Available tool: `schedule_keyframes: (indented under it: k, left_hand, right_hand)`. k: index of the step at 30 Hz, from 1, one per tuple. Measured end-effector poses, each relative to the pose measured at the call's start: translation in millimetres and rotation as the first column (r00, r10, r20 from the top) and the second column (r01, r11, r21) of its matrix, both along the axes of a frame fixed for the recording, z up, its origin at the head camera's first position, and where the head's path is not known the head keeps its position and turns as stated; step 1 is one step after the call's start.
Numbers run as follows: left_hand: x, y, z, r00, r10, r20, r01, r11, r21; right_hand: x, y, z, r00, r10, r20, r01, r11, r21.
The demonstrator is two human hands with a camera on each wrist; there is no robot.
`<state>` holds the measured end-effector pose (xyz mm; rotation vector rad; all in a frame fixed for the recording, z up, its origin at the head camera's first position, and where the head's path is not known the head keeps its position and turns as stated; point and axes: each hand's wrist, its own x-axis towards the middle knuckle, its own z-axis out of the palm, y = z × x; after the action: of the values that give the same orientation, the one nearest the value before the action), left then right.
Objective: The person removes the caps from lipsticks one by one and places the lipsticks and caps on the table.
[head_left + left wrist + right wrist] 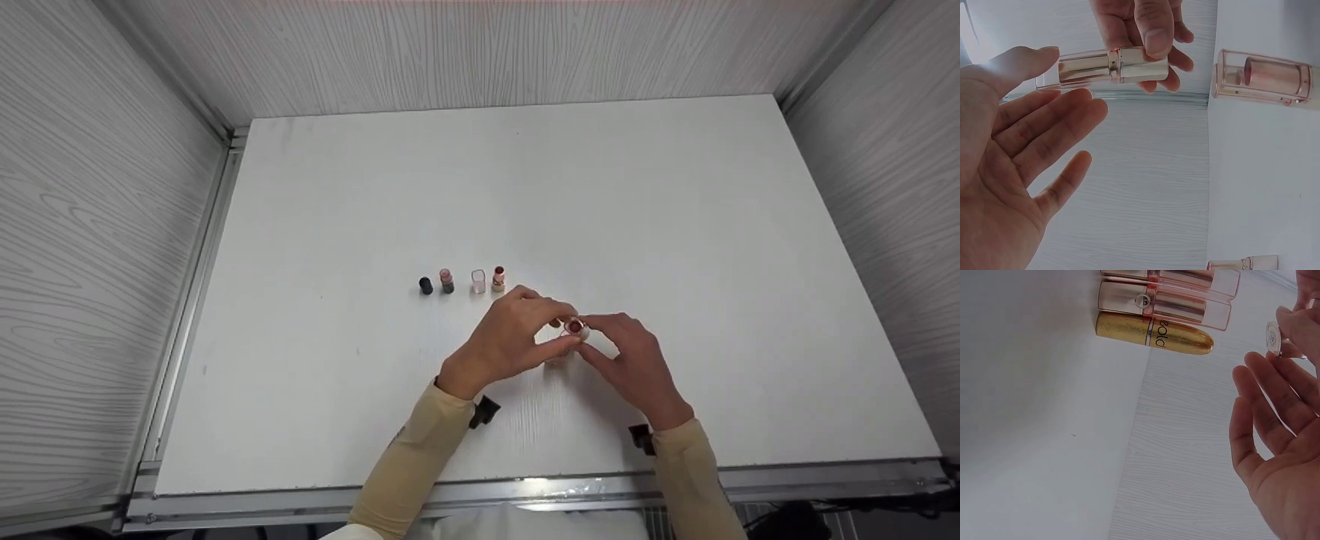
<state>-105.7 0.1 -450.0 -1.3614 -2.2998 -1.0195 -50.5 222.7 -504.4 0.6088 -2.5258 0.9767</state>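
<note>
Both hands meet on one lipstick (1085, 67) with a see-through cap and a pale base, raised above the table. My left hand (517, 334) pinches the clear cap between thumb and fingers, its other fingers spread below in the left wrist view. From the opposite end my right hand (630, 367) pinches the base (1273, 338). The cap still surrounds the gold-coloured tube. Under the hands stand two more clear-capped lipsticks (1179, 306) beside a gold lipstick tube (1154, 332), largely hidden in the head view.
In a row left of the hands stand a black cap (425, 286), a lipstick with a dark base (446, 282), a clear cap (478, 282) and an uncapped lipstick (499, 280). The white table (637, 195) has grained walls at its back and sides.
</note>
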Motion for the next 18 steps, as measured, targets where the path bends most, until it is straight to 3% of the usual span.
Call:
schedule_keyframes:
  k: [8,18]
  left_hand:
    - [-0.1,-2.1,1.8,0.999,0.014,-0.032,-0.015,1.0,-0.008]
    - [-3.3,-8.1,7.3,0.998,0.011,-0.069,-0.014,0.999,-0.044]
  right_hand:
    - [-0.9,0.0,-1.2,0.998,0.022,-0.056,-0.021,1.0,0.024]
    - [-1.1,-1.3,2.6,0.999,0.041,-0.018,-0.04,0.998,0.042]
